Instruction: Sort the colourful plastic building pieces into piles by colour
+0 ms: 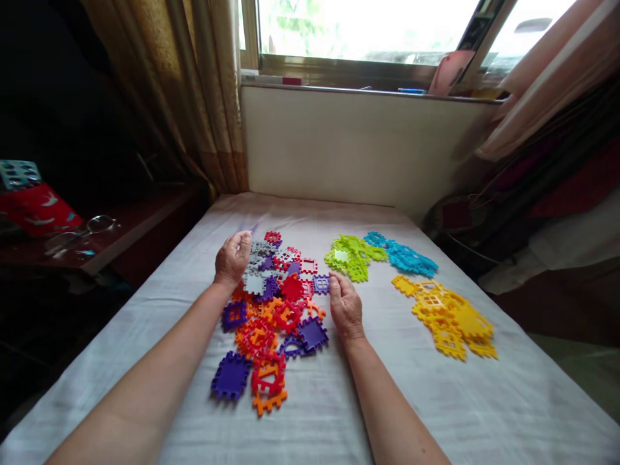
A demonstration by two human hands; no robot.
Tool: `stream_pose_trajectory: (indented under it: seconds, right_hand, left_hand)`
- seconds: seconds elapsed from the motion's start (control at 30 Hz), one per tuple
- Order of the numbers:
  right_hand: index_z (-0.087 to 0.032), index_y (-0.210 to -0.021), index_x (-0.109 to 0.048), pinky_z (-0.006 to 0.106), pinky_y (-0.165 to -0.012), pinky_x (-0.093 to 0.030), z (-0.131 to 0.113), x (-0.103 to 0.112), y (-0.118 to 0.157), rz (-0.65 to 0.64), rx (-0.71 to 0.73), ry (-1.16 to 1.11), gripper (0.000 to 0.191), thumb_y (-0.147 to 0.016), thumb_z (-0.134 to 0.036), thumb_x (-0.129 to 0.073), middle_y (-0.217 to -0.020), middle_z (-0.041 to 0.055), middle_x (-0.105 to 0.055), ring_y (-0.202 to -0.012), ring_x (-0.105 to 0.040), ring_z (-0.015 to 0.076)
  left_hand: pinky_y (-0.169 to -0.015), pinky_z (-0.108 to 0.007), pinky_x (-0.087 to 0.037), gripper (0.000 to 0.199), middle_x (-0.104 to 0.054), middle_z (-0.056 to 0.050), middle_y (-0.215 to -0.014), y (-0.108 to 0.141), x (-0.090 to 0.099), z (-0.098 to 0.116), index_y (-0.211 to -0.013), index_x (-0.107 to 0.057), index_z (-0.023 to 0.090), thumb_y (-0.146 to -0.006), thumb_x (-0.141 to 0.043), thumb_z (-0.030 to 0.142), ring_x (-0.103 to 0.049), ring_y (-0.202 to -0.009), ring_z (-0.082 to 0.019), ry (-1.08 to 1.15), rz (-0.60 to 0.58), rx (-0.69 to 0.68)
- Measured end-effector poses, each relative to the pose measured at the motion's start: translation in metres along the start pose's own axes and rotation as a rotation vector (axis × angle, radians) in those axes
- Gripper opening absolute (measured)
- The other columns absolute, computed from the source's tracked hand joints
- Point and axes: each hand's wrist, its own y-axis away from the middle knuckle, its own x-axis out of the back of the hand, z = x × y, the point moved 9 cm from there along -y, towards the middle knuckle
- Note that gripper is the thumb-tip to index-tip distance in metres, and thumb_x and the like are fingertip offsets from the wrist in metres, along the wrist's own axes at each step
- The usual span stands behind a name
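A mixed pile of flat plastic interlocking tiles in red, orange, purple and grey lies between my two hands. At its far left edge my left hand [234, 258] has its fingers curled together beside the grey tiles [254, 283]; anything inside them is hidden. On the pile's right side, my right hand [345, 307] is closed, with its fingertips at the edge of a purple window tile [321, 284]. Nearer to me lie a solid purple tile [231, 376] and a red frame tile [269, 374].
Sorted to the right are a green tile heap [356, 257], a blue one [407, 256] and a yellow one [450, 320]. All rest on a pale bedsheet [310, 433]. Glasses [101, 224] lie on a dark side table at left. A wall and window stand beyond.
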Motion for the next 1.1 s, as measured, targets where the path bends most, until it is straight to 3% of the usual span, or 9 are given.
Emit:
stream_pose_trajectory:
  seconds: [0.07, 0.2, 0.33, 0.43, 0.6, 0.73, 0.87, 0.97, 1.1]
  right_hand:
    - [-0.019, -0.11, -0.072, 0.04, -0.105, -0.047, -0.001, -0.001, 0.0, -0.003, 0.002, -0.005, 0.049, -0.096, -0.051, -0.037, -0.115, 0.0111, -0.073, -0.114, -0.064, 0.0236]
    - [-0.019, -0.108, -0.072, 0.039, -0.105, -0.048, -0.003, -0.003, 0.001, -0.012, 0.011, -0.02, 0.048, -0.096, -0.051, -0.039, -0.115, 0.0118, -0.073, -0.113, -0.064, 0.0231]
    - [-0.019, -0.108, -0.072, 0.039, -0.105, -0.048, -0.003, -0.002, 0.002, -0.011, 0.0, -0.006, 0.046, -0.097, -0.048, -0.038, -0.115, 0.0113, -0.073, -0.113, -0.064, 0.0224]
    - [-0.02, -0.108, -0.072, 0.04, -0.105, -0.047, -0.003, -0.003, 0.001, -0.009, 0.009, 0.002, 0.043, -0.097, -0.045, -0.039, -0.115, 0.0106, -0.073, -0.113, -0.064, 0.0229]
    - [-0.02, -0.108, -0.072, 0.042, -0.105, -0.048, -0.005, -0.006, 0.0, -0.032, 0.059, 0.028, 0.042, -0.096, -0.045, -0.041, -0.114, 0.011, -0.073, -0.112, -0.064, 0.0235]
    - [-0.019, -0.109, -0.072, 0.041, -0.103, -0.049, -0.008, -0.005, 0.003, -0.041, 0.105, 0.066, 0.043, -0.095, -0.046, -0.04, -0.115, 0.0115, -0.073, -0.112, -0.064, 0.0232]
    - [-0.018, -0.112, -0.071, 0.043, -0.105, -0.047, -0.021, -0.012, -0.007, -0.083, 0.195, 0.125, 0.042, -0.095, -0.043, -0.041, -0.12, 0.0128, -0.071, -0.116, -0.063, 0.0243]
    - [-0.021, -0.118, -0.071, 0.044, -0.107, -0.045, -0.039, -0.036, -0.038, -0.182, 0.254, 0.247, 0.04, -0.094, -0.042, -0.047, -0.129, 0.0123, -0.066, -0.123, -0.058, 0.0259]
    - [-0.021, -0.136, -0.061, 0.045, -0.108, -0.043, -0.062, -0.094, -0.091, -0.373, 0.222, 0.431, 0.053, -0.09, -0.048, -0.058, -0.142, 0.0158, -0.055, -0.131, -0.052, 0.0306]
  left_hand:
    - [-0.108, -0.034, -0.041, 0.063, -0.064, -0.01, -0.135, -0.031, -0.027, -0.003, -0.131, -0.06, 0.02, -0.099, -0.017, 0.054, -0.057, -0.128, -0.022, -0.16, -0.187, -0.034]
    - [-0.115, -0.041, -0.034, 0.065, -0.056, -0.014, -0.146, -0.073, -0.079, -0.013, -0.136, -0.058, 0.017, -0.094, -0.031, 0.058, -0.047, -0.138, -0.028, -0.223, -0.388, -0.028]
    - [-0.114, -0.061, -0.027, 0.067, -0.054, -0.014, -0.147, -0.075, -0.115, -0.014, -0.133, -0.061, 0.022, -0.09, -0.033, 0.065, -0.043, -0.14, -0.037, -0.256, -0.546, -0.045]
    - [-0.115, -0.051, -0.031, 0.063, -0.059, -0.006, -0.143, -0.055, -0.123, 0.0, -0.128, -0.065, 0.028, -0.091, -0.029, 0.064, -0.048, -0.137, -0.031, -0.218, -0.66, -0.156]
    - [-0.109, -0.032, -0.041, 0.059, -0.07, -0.002, -0.127, -0.007, -0.097, 0.024, -0.115, -0.07, 0.027, -0.092, -0.028, 0.06, -0.059, -0.123, -0.022, -0.153, -0.768, -0.304]
    - [-0.117, -0.038, -0.032, 0.061, -0.062, -0.005, -0.14, 0.035, -0.048, 0.029, -0.128, -0.065, 0.026, -0.093, -0.031, 0.063, -0.049, -0.136, -0.024, -0.133, -0.694, -0.338]
    - [-0.121, -0.056, -0.019, 0.08, -0.028, -0.009, -0.164, 0.099, 0.002, 0.013, -0.152, -0.04, 0.029, -0.086, -0.042, 0.074, -0.023, -0.152, -0.032, -0.2, -0.599, -0.309]
    - [-0.119, -0.063, -0.017, 0.1, -0.02, -0.013, -0.166, 0.152, 0.02, -0.003, -0.158, -0.025, 0.031, -0.075, -0.055, 0.079, -0.017, -0.153, -0.038, -0.273, -0.57, -0.286]
    - [-0.118, -0.068, -0.012, 0.123, -0.014, -0.011, -0.168, 0.197, 0.022, -0.011, -0.159, -0.012, 0.039, -0.059, -0.07, 0.08, -0.015, -0.152, -0.041, -0.312, -0.575, -0.331]
